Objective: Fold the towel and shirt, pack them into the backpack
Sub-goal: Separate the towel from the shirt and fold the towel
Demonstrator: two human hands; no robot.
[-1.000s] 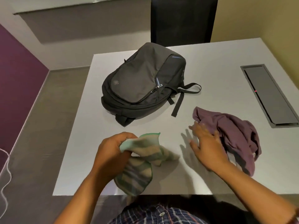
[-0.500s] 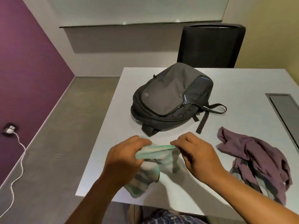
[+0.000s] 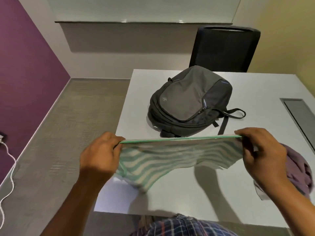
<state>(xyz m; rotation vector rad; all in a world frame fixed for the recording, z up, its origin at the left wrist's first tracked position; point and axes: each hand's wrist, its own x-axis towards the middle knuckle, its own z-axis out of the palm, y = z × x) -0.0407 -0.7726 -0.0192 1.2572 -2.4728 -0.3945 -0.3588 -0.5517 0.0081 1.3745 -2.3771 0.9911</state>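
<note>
A green-and-cream striped towel point(image 3: 172, 159) hangs stretched out in the air above the table's near edge. My left hand point(image 3: 100, 155) pinches its top left corner and my right hand point(image 3: 262, 154) pinches its top right corner, so the upper hem is taut between them. The lower part sags toward the table. A crumpled purple shirt point(image 3: 300, 171) lies on the table at the right, partly hidden behind my right hand. The dark grey backpack point(image 3: 189, 101) lies flat beyond the towel, zipped shut, with its straps trailing to the right.
The white table point(image 3: 255, 92) has a recessed grey cable hatch point(image 3: 301, 114) at its right side. A black chair point(image 3: 225, 48) stands behind the far edge. On the floor at the left runs a white cable point(image 3: 8, 176) along the purple wall.
My right hand left the shirt and took the towel's other corner. Both hands then rose and moved apart, spreading the bunched towel wide. The view tilted upward.
</note>
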